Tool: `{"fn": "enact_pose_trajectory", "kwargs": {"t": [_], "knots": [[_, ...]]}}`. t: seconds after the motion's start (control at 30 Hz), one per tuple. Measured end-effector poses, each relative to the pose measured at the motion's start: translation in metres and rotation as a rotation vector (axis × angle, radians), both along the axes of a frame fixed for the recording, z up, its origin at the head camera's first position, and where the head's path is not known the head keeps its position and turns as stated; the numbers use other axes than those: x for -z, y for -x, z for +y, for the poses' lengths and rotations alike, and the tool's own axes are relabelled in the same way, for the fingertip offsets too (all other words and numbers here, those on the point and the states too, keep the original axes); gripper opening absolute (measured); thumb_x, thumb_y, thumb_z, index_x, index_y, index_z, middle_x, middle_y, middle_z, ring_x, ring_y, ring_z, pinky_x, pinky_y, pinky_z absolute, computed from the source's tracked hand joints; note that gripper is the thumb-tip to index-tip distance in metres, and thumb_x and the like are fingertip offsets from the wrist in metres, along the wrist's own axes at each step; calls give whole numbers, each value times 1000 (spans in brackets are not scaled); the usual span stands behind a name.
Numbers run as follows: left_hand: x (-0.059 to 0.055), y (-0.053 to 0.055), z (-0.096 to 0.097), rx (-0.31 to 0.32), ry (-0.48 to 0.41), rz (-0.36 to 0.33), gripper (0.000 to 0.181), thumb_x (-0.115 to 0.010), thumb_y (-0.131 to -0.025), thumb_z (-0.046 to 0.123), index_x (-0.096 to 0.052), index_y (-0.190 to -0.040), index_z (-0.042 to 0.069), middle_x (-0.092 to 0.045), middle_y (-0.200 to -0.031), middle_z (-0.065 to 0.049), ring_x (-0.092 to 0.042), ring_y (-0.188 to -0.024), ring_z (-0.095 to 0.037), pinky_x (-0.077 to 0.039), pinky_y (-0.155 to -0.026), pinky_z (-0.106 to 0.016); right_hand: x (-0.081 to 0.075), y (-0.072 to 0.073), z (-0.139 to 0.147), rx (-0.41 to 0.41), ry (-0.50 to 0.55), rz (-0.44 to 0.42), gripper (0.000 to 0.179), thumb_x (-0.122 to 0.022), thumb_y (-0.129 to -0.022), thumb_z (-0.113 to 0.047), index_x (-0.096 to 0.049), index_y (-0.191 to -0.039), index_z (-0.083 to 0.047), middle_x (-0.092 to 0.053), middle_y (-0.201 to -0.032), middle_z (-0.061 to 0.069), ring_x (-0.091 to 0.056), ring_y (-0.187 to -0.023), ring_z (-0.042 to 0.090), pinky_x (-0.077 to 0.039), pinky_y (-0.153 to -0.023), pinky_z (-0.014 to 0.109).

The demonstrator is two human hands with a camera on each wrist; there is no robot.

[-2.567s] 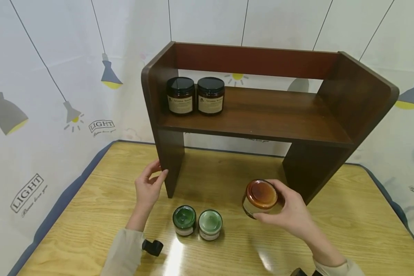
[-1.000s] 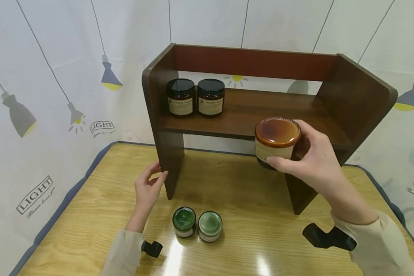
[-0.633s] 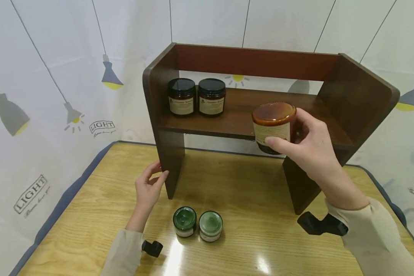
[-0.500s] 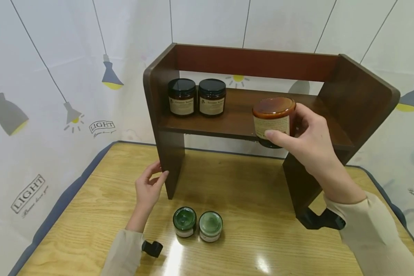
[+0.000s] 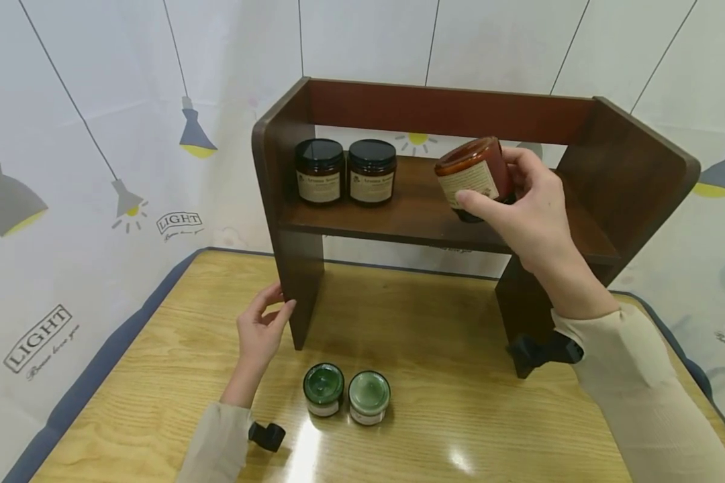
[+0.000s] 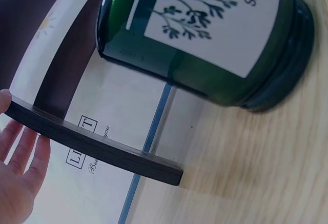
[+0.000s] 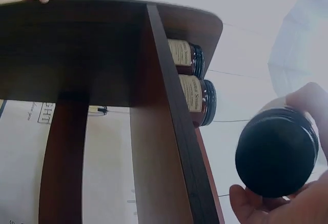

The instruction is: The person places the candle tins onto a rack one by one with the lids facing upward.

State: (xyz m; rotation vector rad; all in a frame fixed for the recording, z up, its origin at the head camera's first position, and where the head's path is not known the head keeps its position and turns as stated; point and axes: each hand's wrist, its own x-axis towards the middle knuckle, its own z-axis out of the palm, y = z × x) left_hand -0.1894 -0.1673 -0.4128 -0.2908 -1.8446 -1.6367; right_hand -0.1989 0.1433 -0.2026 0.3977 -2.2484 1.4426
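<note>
My right hand (image 5: 538,215) grips an amber jar candle (image 5: 470,180) over the front part of the upper shelf board. The jar is tilted and upside down; its dark lid (image 7: 277,155) faces the right wrist camera. With thumb and fingers, my left hand (image 5: 260,332) pinches the left side panel of the dark brown wooden shelf (image 5: 447,225) low down. Two amber jars with black lids, a left one (image 5: 319,173) and a right one (image 5: 371,173), stand upright at the upper board's left end.
On the table (image 5: 447,416), before the shelf, a dark green jar candle (image 5: 323,389) and a paler green jar (image 5: 368,397) stand side by side, bases up. The shelf's right side panel (image 5: 634,181) rises beyond my right hand. A printed curtain (image 5: 127,87) hangs behind.
My right hand has lifted the amber jar from low over the table up to the upper board, and the jar has tipped over further. My left hand has stayed at the panel.
</note>
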Motion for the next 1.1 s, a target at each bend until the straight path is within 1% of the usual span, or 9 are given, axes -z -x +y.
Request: {"fn": "enact_pose_trajectory", "kwargs": {"t": [0.1, 0.27, 0.47, 0.53, 0.67, 0.73, 0.8, 0.93, 1.1], "knots": [[0, -1, 0, -2, -2, -7, 29, -63, -79, -16, -60, -108, -16, -64, -97, -16, -57, -86, 1, -52, -68, -16, -1, 3, -3, -7, 13, 5, 44, -73, -78, -12, -59, -120, -8, -57, -94, -2, -50, -77, 14, -44, -57, 19], [1, -2, 0, -4, -1, -24, 30, -64, -80, -15, -60, -110, -15, -63, -97, -17, -57, -87, 1, -52, -67, -16, -1, 5, -5, 3, -4, -22, 50, -74, -79, -15, -54, -123, -8, -55, -101, -1, -53, -81, 14, -48, -60, 16], [1, -3, -1, 4, -12, -20, 30, -64, -80, -15, -60, -110, -15, -62, -96, 8, -57, -87, 0, -52, -68, -16, 2, 9, -9, -1, 11, -25, 50, -76, -76, -10, -50, -118, -7, -51, -102, -3, -52, -85, 12, -47, -66, 15], [1, -3, -1, -4, -6, -24, 30, -64, -80, -15, -60, -110, -15, -62, -95, 11, -57, -87, 1, -52, -67, -16, 3, 10, -10, -5, 27, -19, 50, -75, -76, -9, -51, -119, -6, -51, -103, -3, -53, -85, 13, -48, -67, 15], [1, -4, -1, -16, 11, -30, 30, -64, -80, -14, -60, -110, -14, -66, -95, -11, -57, -87, 1, -52, -67, -16, 5, 11, -13, 5, 40, 14, 51, -75, -76, -8, -52, -122, -3, -52, -103, -3, -52, -87, 14, -49, -67, 16], [1, -4, -1, -11, 13, -26, 30, -64, -80, -14, -60, -110, -15, -63, -96, -25, -56, -87, 1, -52, -67, -15, 6, 12, -14, 14, 55, 35, 51, -75, -76, -9, -52, -122, -3, -51, -103, -4, -50, -89, 13, -47, -69, 17], [1, -3, -1, -2, 10, -18, 30, -63, -80, -15, -59, -110, -16, -60, -98, -33, -56, -87, 1, -52, -68, -15, 6, 13, -16, 16, 88, 54, 49, -75, -76, -8, -53, -120, -3, -51, -102, -4, -48, -91, 12, -46, -70, 19], [0, -2, -1, 15, 1, -1, 30, -63, -80, -17, -58, -109, -18, -58, -99, -36, -56, -87, 1, -51, -68, -13, 6, 16, -21, 18, 126, 77, 49, -76, -74, -8, -54, -117, -1, -52, -102, -3, -47, -95, 11, -44, -74, 19], [0, 0, -1, 8, 11, 10, 29, -63, -79, -17, -59, -109, -17, -59, -98, -34, -56, -87, 1, -52, -68, -13, 5, 19, -25, 17, 119, 41, 52, -78, -73, -8, -55, -120, -3, -52, -109, 1, -48, -97, 12, -45, -75, 18]]}}
